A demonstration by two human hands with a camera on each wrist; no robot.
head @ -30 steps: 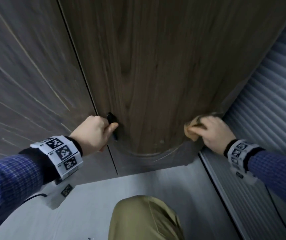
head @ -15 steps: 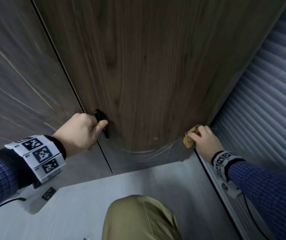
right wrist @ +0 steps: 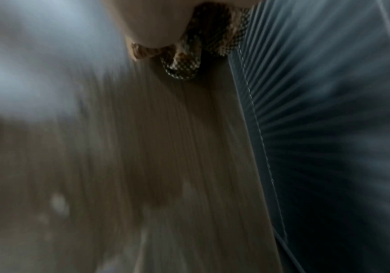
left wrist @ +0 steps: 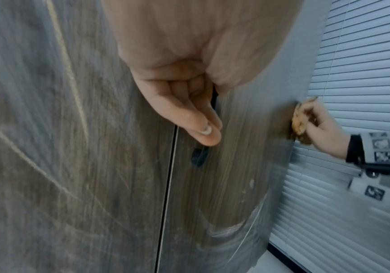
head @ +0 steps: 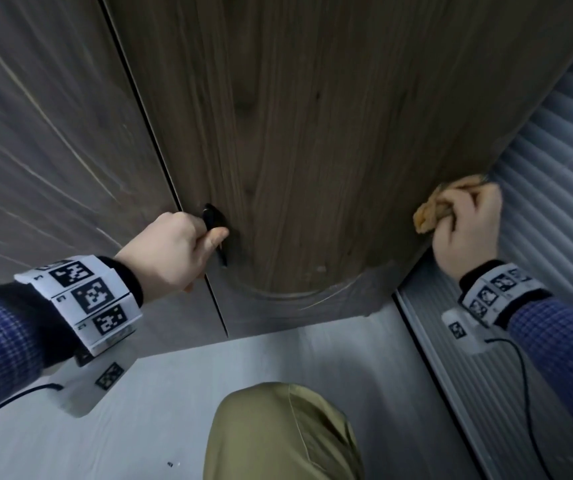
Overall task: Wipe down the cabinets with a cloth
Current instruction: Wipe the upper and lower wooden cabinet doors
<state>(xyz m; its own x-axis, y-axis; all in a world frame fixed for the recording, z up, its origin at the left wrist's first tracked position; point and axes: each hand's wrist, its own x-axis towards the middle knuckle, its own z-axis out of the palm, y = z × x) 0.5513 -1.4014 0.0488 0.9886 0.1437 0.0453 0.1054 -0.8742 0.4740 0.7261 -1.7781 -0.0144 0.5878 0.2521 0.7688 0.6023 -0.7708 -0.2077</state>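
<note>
A dark wood-grain cabinet door (head: 312, 133) fills the middle of the head view, with a second door panel (head: 53, 150) to its left. My left hand (head: 181, 247) grips the door's black handle (head: 214, 220), thumb laid along it; the left wrist view shows the fingers (left wrist: 189, 110) curled round the handle (left wrist: 198, 157). My right hand (head: 468, 226) holds a bunched orange-tan cloth (head: 432, 211) against the door's right edge. The cloth (left wrist: 299, 122) shows pressed to that edge in the left wrist view. In the blurred right wrist view the cloth (right wrist: 189, 61) hangs under the hand.
Grey horizontal blinds (head: 555, 168) hang just right of the cabinet, close behind my right hand. Pale floor (head: 139, 410) lies below, and my knee in olive trousers (head: 278, 434) sits at the bottom centre. A cable (head: 527, 393) trails from the right wrist device.
My right hand with the cloth dropped down the door's right edge, then came back up along it. The left hand kept hold of the handle.
</note>
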